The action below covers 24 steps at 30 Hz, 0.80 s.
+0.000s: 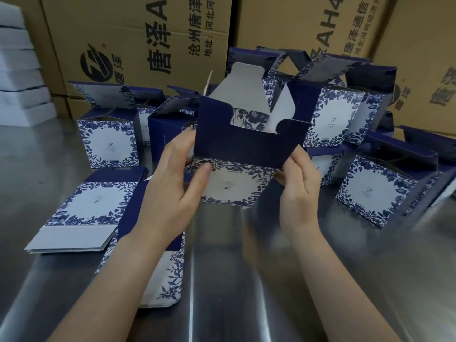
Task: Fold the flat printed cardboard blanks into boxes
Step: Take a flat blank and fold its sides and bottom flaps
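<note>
I hold a partly opened cardboard blank [243,146] above the table; it is navy with a white panel framed in blue leaves, and its upper flaps stand open showing a white inside. My left hand [172,191] grips its left edge, thumb on the printed panel. My right hand [299,193] pinches its lower right corner. A stack of flat blanks [84,213] lies at the left, with another flat blank [167,275] under my left forearm. Several folded boxes with open lids stand behind, such as one box [108,141] at the left and another box [375,191] at the right.
The work surface is a shiny steel table [246,280]. Large brown shipping cartons [138,38] with black print wall off the back. White stacked slabs [17,70] sit at the far left.
</note>
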Each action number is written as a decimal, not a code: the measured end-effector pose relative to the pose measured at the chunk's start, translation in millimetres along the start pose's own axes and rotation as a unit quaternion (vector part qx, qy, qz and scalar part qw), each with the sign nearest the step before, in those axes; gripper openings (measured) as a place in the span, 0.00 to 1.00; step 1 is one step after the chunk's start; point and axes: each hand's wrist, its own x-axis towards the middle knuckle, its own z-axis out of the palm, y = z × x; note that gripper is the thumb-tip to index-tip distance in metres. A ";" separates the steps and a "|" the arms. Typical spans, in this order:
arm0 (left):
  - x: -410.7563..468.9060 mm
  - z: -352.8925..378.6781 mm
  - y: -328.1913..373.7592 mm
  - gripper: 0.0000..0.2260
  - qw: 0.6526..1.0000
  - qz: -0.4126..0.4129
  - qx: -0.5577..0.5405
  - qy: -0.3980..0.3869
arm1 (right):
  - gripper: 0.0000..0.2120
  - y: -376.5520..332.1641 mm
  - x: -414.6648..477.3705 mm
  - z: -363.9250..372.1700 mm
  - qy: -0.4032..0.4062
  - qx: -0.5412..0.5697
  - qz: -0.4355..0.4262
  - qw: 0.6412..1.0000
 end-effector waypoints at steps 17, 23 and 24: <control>-6.4 17.8 22.0 0.07 0.986 -0.031 0.022 0.161 | 0.18 -6.0 -5.7 8.0 0.045 -0.035 -0.064 0.996; -7.8 19.7 24.4 0.07 0.982 -0.044 0.009 0.182 | 0.21 -4.1 -8.1 12.8 0.076 -0.068 -0.088 0.991; -8.3 20.0 25.3 0.07 0.982 -0.040 0.012 0.183 | 0.22 -3.2 -8.4 13.0 0.077 -0.075 -0.093 0.990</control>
